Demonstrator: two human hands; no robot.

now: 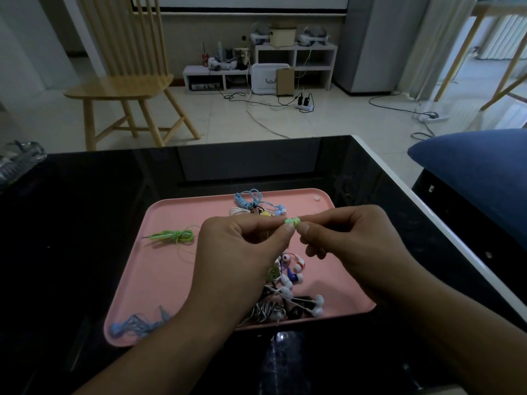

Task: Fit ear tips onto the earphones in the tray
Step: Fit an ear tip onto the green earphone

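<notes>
A pink tray [159, 275] lies on the black glossy table [85, 209]. Above its middle, my left hand [236, 252] and my right hand [348, 243] meet fingertip to fingertip, both pinching a small green earbud [293, 221]. Whether a tip is on it is too small to tell. Its green cable coil [174, 236] rests on the tray's left part. A blue earphone bundle [251, 199] sits at the tray's far edge, another blue one [134, 326] at the near left corner. Several white, red and blue earbuds [296, 270] lie under my hands.
A wooden chair [122, 86] stands beyond the table at the left. A blue cushion [479, 169] is at the right, past the table's white edge. Low white shelves [296, 61] with gadgets and floor cables [265, 104] are at the far wall.
</notes>
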